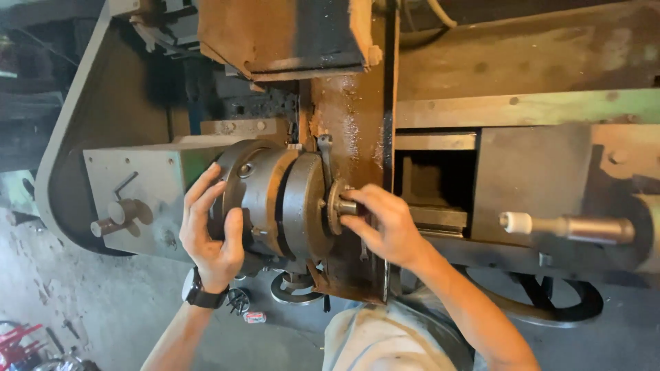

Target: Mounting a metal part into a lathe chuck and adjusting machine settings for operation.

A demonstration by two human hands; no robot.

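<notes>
The person's left hand (212, 230) is spread around the rim of the lathe's round chuck (265, 196), fingers curled over its front edge. The right hand (383, 223) pinches a small metal part (340, 206) against the chuck's face, at its centre.

The part looks lightly held; if the fingertips slip, it could drop past the chuck toward the floor (103, 309), where small bits already lie. A cocked seat would likely leave it off-centre. Should the chuck turn while the left hand grips it, fingers could be caught against the grey housing (148, 182) just beside it.

Room is tight: a rusty upright plate (357, 130) stands close behind the right hand, and a white-tipped handle (567, 227) juts out to the right, near the forearm. The open room lies below, toward the person.
</notes>
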